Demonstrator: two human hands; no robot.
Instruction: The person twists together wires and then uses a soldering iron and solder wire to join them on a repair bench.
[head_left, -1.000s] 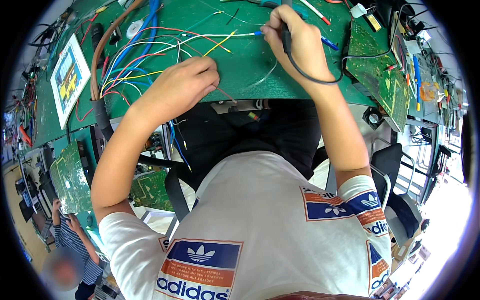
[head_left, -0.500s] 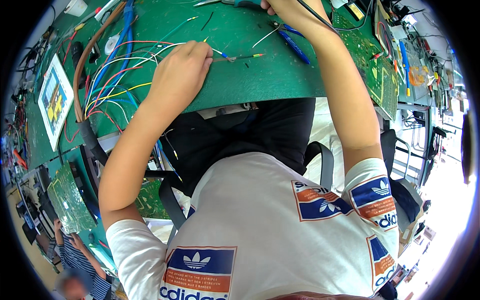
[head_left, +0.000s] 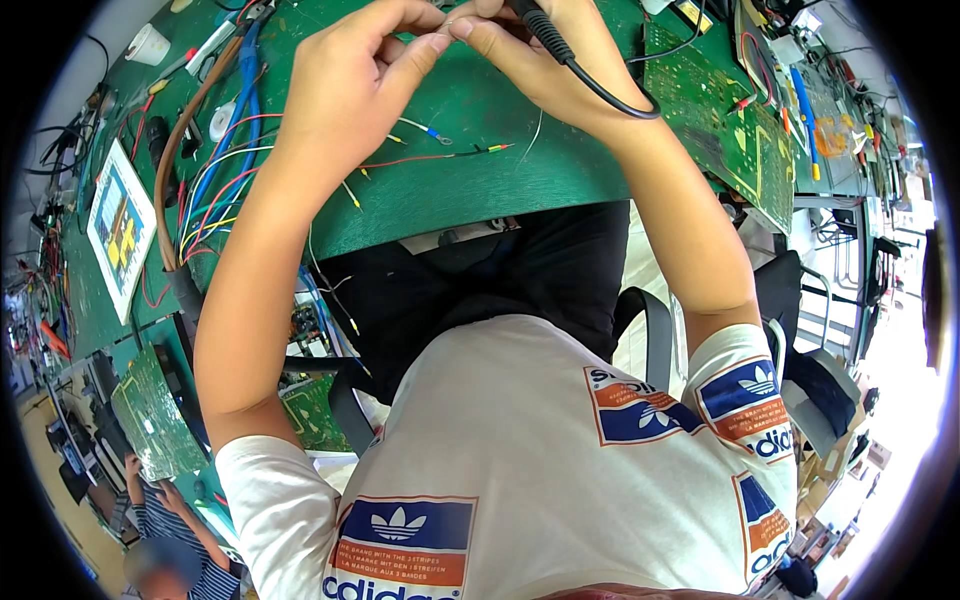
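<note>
Both my hands meet fingertip to fingertip over the far middle of the bench. My left hand (head_left: pixel 355 85) is closed in a pinch on a thin silvery wire (head_left: pixel 537 137), whose loose end seems to trail below my right hand. My right hand (head_left: pixel 530 65) pinches at the same spot and also grips a corded tool that looks like a soldering iron; its black cable sleeve (head_left: pixel 545 32) shows, its tip is hidden. Under my left wrist lie several loose wire ends, among them a red wire with a yellow-green tip (head_left: pixel 430 158) and a ring terminal with a blue sleeve (head_left: pixel 433 134).
A thick cable bundle (head_left: pixel 172 165) fans out in coloured wires at the left. Beside it lies a tablet-like sheet with a picture (head_left: pixel 122 232). Green circuit boards (head_left: pixel 715 130) cover the right side. A white cup (head_left: pixel 148 45) stands far left. Another person (head_left: pixel 175 530) is at lower left.
My left hand has left the wires on the bench and moved up and right to meet my right hand, which came in to the left. The blue cutters are now out of sight.
</note>
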